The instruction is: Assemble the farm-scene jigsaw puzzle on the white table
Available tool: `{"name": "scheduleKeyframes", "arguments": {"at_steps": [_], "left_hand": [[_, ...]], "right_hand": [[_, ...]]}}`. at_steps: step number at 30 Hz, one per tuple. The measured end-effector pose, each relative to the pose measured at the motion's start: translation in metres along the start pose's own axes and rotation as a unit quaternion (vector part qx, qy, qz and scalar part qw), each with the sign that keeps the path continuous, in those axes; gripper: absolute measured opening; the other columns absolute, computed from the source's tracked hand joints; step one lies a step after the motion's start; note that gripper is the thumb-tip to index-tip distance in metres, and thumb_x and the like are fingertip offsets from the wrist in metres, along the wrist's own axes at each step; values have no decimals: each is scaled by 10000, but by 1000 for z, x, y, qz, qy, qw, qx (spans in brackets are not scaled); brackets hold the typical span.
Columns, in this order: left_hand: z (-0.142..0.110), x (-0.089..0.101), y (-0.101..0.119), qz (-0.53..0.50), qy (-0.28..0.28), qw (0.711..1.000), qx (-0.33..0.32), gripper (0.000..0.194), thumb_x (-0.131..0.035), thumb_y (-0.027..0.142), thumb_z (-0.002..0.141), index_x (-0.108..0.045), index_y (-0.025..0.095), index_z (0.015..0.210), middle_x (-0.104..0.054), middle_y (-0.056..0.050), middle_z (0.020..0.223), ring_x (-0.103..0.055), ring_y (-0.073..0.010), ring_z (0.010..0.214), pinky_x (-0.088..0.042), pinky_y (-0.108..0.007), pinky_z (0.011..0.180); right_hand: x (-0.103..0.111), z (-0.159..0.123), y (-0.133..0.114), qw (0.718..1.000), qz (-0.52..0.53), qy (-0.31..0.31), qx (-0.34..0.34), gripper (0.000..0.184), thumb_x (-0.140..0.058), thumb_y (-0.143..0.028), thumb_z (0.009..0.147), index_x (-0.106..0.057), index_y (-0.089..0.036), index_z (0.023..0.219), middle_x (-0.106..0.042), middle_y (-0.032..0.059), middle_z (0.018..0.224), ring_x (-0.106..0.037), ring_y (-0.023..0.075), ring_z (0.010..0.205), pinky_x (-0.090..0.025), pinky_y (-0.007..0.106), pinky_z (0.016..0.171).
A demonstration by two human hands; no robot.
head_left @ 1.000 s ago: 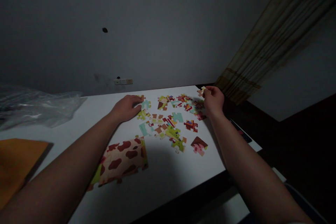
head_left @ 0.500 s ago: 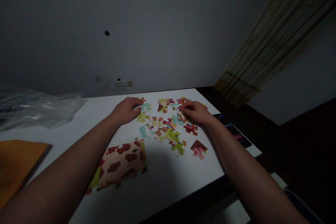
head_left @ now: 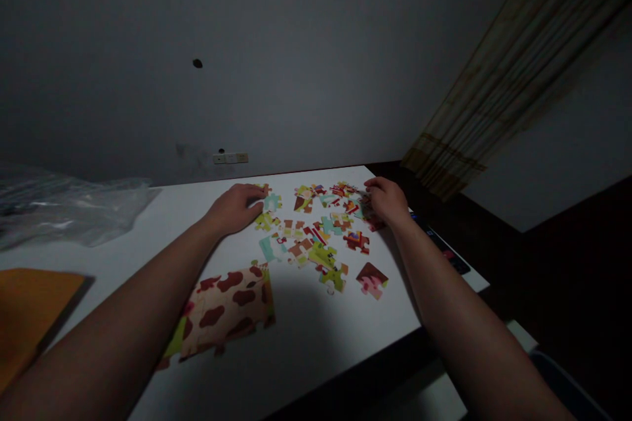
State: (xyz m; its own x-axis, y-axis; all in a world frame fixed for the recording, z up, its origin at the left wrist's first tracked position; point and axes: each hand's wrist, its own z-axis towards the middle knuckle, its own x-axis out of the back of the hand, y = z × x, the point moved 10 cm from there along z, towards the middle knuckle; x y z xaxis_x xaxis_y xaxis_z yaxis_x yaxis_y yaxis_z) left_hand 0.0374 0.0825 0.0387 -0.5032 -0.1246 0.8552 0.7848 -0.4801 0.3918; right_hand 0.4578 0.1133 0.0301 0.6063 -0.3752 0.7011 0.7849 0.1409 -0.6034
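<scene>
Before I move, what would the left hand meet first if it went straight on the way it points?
Most likely the light-blue puzzle piece just beyond the left hand's tips; they may already touch it, as depth is unclear here.

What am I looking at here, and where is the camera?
There's no machine: these are a person's own two bare hands, seen by a camera worn on the head, looking forward and down. On the white table lie scattered puzzle pieces and, nearer, a joined section with brown patches. Clear plastic and something flat and orange lie to the left. The left hand rests beside the leftmost loose pieces; the right hand is at those farthest right. I can't tell whether it holds one.
</scene>
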Motion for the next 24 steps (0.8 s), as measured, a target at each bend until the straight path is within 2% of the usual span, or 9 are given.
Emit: {"name": "scheduleKeyframes", "arguments": {"at_steps": [2,4,7,10,13,15,17,20,24], "left_hand": [[0,0,1,-2,-1,1000,-1,413,-623,444,898,-886,296,1180,-839,-75,1355,-753,-374,1295,-561,-585,1211],[0,-1,1,-3,-5,1000,-3,403,-630,435,892,-887,304,1172,-841,-67,1353,-756,-368,1291,-562,-573,1212],[0,-1,1,-3,-6,1000,-5,408,-625,442,897,-884,294,1175,-837,-74,1364,-754,-366,1299,-554,-573,1220],[0,-1,0,-2,-3,1000,-5,420,-614,445,900,-882,279,1177,-836,-91,1358,-755,-371,1294,-552,-587,1218],[0,-1,-1,-1,-3,1000,-5,418,-610,446,901,-884,278,1169,-837,-95,1350,-756,-370,1294,-555,-576,1217],[1,-2,-1,-1,-3,1000,-6,424,-614,453,900,-884,274,1174,-837,-97,1350,-758,-371,1292,-556,-569,1216],[0,-2,-2,-1,-1,1000,-5,435,-611,457,904,-881,263,1185,-836,-105,1353,-757,-375,1293,-554,-572,1215],[0,-2,-2,-2,-2,1000,-8,436,-603,456,914,-877,263,1193,-833,-107,1360,-755,-369,1301,-549,-572,1216],[0,-3,-3,-2,-7,1000,-8,436,-614,457,909,-872,260,1200,-832,-107,1358,-754,-365,1295,-546,-573,1218]], "right_hand": [[8,0,7,998,12,35,-51,329,-557,-328,888,-831,-268,1061,-829,114,1039,-757,349,977,-548,494,881],[9,0,5,997,27,34,-60,325,-550,-333,913,-829,-268,1066,-825,106,1022,-762,336,959,-552,486,878],[-4,-3,-14,999,11,-30,5,275,-648,-421,930,-847,-270,1046,-814,134,1068,-742,363,1069,-545,541,987],[-26,-15,-33,987,-53,-123,89,308,-861,-486,810,-868,-292,1049,-780,167,1240,-658,429,1276,-475,645,1128],[-34,-25,-37,979,-72,-158,103,371,-906,-481,783,-857,-300,1102,-748,178,1318,-591,461,1361,-457,690,1140],[-32,-26,-36,982,-54,-157,85,367,-908,-462,773,-833,-287,1088,-752,174,1252,-620,444,1300,-503,656,1087],[-29,-23,-36,986,5,-155,61,317,-887,-453,780,-790,-271,1021,-757,145,1119,-685,383,1137,-563,567,978],[-11,-11,-35,983,166,-77,20,325,-833,-502,811,-708,-259,987,-739,78,963,-713,282,904,-576,437,809],[33,-2,-13,942,296,156,-35,439,-818,-537,783,-659,-246,1071,-713,40,923,-707,247,851,-560,382,752]]}}
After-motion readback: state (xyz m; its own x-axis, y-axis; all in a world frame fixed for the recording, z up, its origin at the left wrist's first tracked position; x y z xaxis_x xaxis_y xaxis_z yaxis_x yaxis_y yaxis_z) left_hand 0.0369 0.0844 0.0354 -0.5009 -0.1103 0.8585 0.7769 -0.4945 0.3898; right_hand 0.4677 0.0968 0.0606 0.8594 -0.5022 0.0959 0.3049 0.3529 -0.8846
